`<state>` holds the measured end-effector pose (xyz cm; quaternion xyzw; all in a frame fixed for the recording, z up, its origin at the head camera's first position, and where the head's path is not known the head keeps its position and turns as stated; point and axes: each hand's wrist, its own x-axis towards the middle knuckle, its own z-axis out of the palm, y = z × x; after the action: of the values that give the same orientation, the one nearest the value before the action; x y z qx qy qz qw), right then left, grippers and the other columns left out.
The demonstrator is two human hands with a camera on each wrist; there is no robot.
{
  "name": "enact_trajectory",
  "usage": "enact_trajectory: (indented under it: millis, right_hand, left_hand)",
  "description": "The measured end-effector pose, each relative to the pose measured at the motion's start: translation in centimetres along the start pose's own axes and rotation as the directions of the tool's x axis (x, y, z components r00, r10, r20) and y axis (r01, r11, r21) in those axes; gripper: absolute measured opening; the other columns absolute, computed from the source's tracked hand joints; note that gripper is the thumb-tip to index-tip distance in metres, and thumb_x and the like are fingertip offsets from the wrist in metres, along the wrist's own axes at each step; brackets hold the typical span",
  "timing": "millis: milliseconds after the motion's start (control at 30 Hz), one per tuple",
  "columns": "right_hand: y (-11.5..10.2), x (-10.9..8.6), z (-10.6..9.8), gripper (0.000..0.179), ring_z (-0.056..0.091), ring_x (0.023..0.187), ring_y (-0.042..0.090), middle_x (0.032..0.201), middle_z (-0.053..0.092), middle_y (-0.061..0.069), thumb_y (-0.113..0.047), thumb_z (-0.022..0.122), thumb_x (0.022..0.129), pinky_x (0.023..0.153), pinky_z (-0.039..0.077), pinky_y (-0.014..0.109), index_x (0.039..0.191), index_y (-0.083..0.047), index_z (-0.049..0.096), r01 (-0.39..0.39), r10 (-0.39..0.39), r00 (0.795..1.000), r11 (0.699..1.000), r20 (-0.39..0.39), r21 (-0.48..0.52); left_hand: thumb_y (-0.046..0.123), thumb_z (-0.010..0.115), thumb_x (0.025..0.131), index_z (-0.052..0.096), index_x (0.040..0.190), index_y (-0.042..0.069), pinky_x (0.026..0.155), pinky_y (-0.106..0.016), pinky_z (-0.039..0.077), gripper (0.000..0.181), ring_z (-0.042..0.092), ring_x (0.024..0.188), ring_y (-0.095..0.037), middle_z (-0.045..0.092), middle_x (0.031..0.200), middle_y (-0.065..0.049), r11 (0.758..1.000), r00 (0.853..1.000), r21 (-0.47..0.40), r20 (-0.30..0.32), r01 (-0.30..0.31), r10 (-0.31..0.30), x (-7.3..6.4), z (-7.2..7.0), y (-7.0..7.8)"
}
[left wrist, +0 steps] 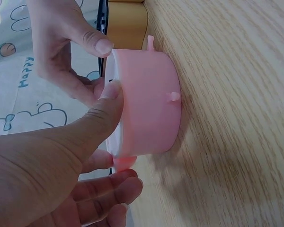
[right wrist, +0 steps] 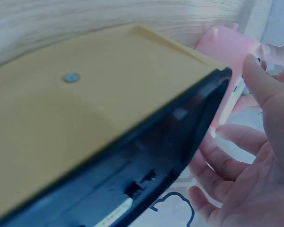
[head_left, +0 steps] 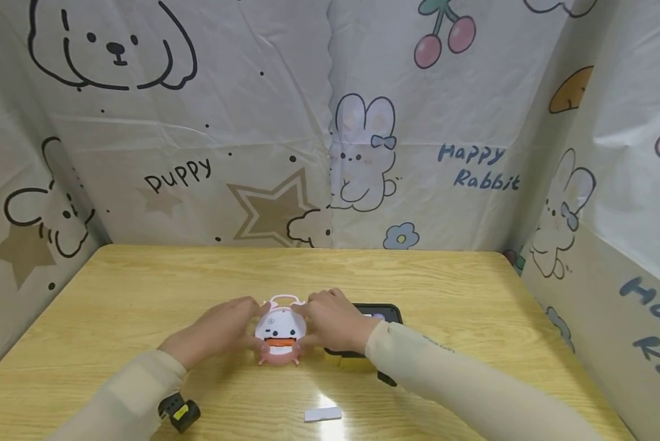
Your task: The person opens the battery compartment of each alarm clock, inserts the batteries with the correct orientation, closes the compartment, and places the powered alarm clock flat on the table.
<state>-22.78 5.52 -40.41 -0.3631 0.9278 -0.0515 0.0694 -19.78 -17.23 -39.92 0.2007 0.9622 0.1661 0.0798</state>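
Grips, between thumb and fingers of both left hand [head_left: 219,331] and right hand [head_left: 335,318], opposite sides of a round pink-and-white plastic toy [head_left: 280,327]. Holds it face up on a yellow wood-grain table [head_left: 170,275]. Just beside the right hand: a black-rimmed, mustard-yellow box [right wrist: 80,104]. Nearer the torso: a flat white strip [head_left: 322,414].

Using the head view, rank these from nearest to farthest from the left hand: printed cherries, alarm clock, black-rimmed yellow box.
From the left hand:
1. Alarm clock: touching it, on its right.
2. Black-rimmed yellow box: right, past the clock.
3. Printed cherries: upper right, back wall.
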Motion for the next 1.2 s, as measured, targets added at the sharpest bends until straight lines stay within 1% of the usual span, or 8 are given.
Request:
enact_trajectory:
  millis: [100,233,400,600,800,900,1033,1200]
  right_hand:
    - [-0.2,-0.1,-0.2,0.072,0.059,0.097,0.010,0.110,0.072,-0.004,-0.059,0.075,0.083,0.105,0.044,0.041,0.141,-0.020,0.061,0.008,-0.008,1.000,1.000,0.003,-0.026]
    - [-0.3,-0.5,-0.6,0.061,0.062,0.105,0.014,0.114,0.072,-0.003,-0.057,0.073,0.086,0.107,0.043,0.043,0.135,-0.021,0.066,0.023,-0.023,1.000,0.998,-0.012,-0.053]
    - [-0.8,-1.5,-1.3,0.054,0.063,0.113,0.016,0.123,0.071,-0.001,-0.053,0.072,0.089,0.107,0.045,0.041,0.131,-0.021,0.069,0.049,-0.051,0.997,0.998,-0.053,-0.044]
    - [-1.5,-3.2,-1.4,0.047,0.066,0.104,0.011,0.116,0.073,-0.004,-0.050,0.075,0.088,0.095,0.052,0.032,0.124,-0.020,0.073,0.136,-0.142,0.985,0.988,-0.097,-0.073]
    - [-2.1,-5.2,-0.8,0.039,0.065,0.095,0.004,0.109,0.073,-0.010,-0.047,0.078,0.086,0.085,0.052,0.025,0.118,-0.024,0.075,0.210,-0.216,0.974,0.975,-0.075,-0.076]
    - [-2.3,-6.3,-0.4,0.039,0.064,0.093,0.001,0.107,0.072,-0.012,-0.048,0.078,0.086,0.080,0.051,0.022,0.116,-0.024,0.075,0.248,-0.254,0.965,0.965,-0.060,-0.089]
    - [-2.6,-7.5,0.2,0.035,0.061,0.081,-0.004,0.095,0.070,-0.015,-0.053,0.077,0.084,0.071,0.045,0.017,0.106,-0.025,0.077,0.292,-0.300,0.953,0.949,-0.052,-0.123]
    - [-2.9,-8.3,1.2,0.029,0.052,0.068,-0.005,0.080,0.063,-0.018,-0.054,0.078,0.081,0.062,0.031,0.014,0.094,-0.029,0.076,0.338,-0.355,0.934,0.918,-0.047,-0.205]
  left_hand:
    - [0.036,0.089,0.072,0.061,0.130,-0.005,0.093,-0.047,0.056,0.076,0.067,0.109,-0.034,0.068,0.124,-0.020,1.000,1.000,0.001,0.006,0.006,-0.006,0.0,-0.1,0.0]
    - [0.036,0.089,0.072,0.063,0.128,-0.005,0.092,-0.046,0.057,0.074,0.068,0.107,-0.032,0.069,0.122,-0.019,1.000,1.000,-0.002,0.003,0.003,-0.003,0.1,0.0,-0.2]
    - [0.035,0.089,0.073,0.061,0.133,-0.004,0.091,-0.045,0.057,0.077,0.067,0.106,-0.029,0.069,0.121,-0.018,1.000,1.000,0.006,0.011,0.011,-0.011,0.2,0.0,-0.3]
    - [0.036,0.089,0.073,0.061,0.132,-0.005,0.093,-0.047,0.056,0.077,0.067,0.109,-0.033,0.069,0.121,-0.019,1.000,1.000,0.013,0.010,0.012,-0.012,0.1,0.1,-0.2]
    - [0.036,0.090,0.072,0.063,0.127,-0.005,0.092,-0.047,0.056,0.074,0.068,0.107,-0.033,0.070,0.117,-0.018,1.000,1.000,0.017,-0.002,0.007,-0.007,0.0,0.0,-0.1]
    - [0.037,0.089,0.072,0.062,0.129,-0.006,0.093,-0.048,0.056,0.077,0.068,0.107,-0.033,0.070,0.117,-0.019,1.000,1.000,0.016,0.000,0.004,-0.004,0.0,0.0,0.0]
    - [0.038,0.089,0.072,0.061,0.133,-0.006,0.094,-0.048,0.056,0.080,0.068,0.108,-0.033,0.070,0.118,-0.019,1.000,1.000,0.004,0.015,0.022,-0.022,0.0,0.0,0.1]
    - [0.039,0.090,0.070,0.064,0.124,-0.005,0.092,-0.048,0.057,0.074,0.068,0.105,-0.032,0.071,0.115,-0.017,0.999,0.999,0.001,0.008,0.038,-0.038,0.0,-0.1,0.2]
